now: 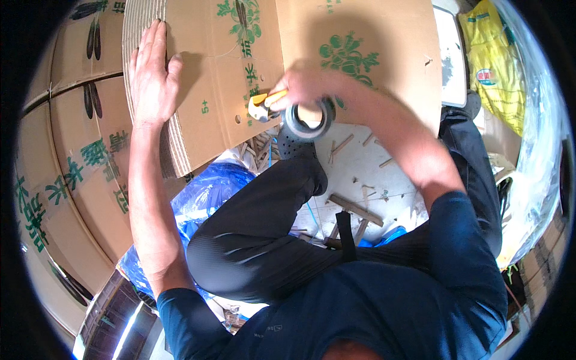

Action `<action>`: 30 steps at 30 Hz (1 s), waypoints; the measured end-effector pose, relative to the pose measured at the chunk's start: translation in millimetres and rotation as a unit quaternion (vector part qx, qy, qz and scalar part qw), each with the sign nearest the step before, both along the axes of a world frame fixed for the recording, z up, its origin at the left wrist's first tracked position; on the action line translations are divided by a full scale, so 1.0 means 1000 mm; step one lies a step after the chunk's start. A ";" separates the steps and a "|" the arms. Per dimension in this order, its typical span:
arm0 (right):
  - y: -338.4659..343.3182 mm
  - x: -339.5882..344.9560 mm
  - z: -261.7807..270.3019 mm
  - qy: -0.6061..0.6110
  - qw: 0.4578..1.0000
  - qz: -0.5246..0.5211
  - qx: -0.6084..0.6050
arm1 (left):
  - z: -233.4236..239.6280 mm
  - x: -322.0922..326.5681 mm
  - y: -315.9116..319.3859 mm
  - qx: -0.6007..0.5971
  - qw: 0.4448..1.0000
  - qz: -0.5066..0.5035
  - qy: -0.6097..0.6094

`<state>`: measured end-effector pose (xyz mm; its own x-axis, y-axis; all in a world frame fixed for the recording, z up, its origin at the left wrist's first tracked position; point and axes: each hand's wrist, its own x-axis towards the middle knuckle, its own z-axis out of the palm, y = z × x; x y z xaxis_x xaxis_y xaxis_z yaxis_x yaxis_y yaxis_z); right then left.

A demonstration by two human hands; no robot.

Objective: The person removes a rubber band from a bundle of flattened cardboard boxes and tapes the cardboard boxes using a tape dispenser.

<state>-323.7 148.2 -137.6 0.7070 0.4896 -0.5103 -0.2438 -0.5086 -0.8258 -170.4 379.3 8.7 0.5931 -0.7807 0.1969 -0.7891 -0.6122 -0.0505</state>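
Note:
My left hand (pixel 154 83) lies flat along the edge of a stack of folded cardboard, thumb apart from the fingers, gripping nothing. A corrugated cardboard box (pixel 211 130) with green printing lies before me, its panels meeting at a crease near the middle. My right hand (pixel 299 87), slightly blurred, grips a tape dispenser (pixel 258 108) with a yellow handle and a metal end. A roll of tape (pixel 310 119) sits on the dispenser, below my hand. The dispenser is over the box's printed left panel, close to its near edge; I cannot tell whether it touches.
More printed cardboard boxes (pixel 90 171) stand at the left. Blue plastic sheeting (pixel 211 184) lies beside my knee. Wood scraps and a small wooden stool or frame (pixel 355 210) are on the floor between my legs. At the right are a yellow bag (pixel 495 67) and clear plastic wrap (pixel 535 180).

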 end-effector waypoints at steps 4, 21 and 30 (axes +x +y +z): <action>-0.023 0.096 -0.005 0.153 0.971 0.181 0.025 | -0.007 -0.001 -0.017 -0.014 1.000 -0.008 0.010; 0.037 0.073 0.006 0.111 0.946 0.304 -0.032 | -0.006 0.003 -0.010 -0.023 1.000 -0.021 0.003; -0.114 -0.059 0.058 -0.006 1.000 0.000 -0.027 | 0.003 0.006 -0.004 -0.052 0.997 0.007 0.059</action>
<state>-382.5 34.1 -79.7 0.7139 0.4608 -0.5273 -0.2337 -0.5530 -0.7997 -164.8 375.1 11.6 0.6281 -0.7509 0.2042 -0.7767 -0.6210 0.1053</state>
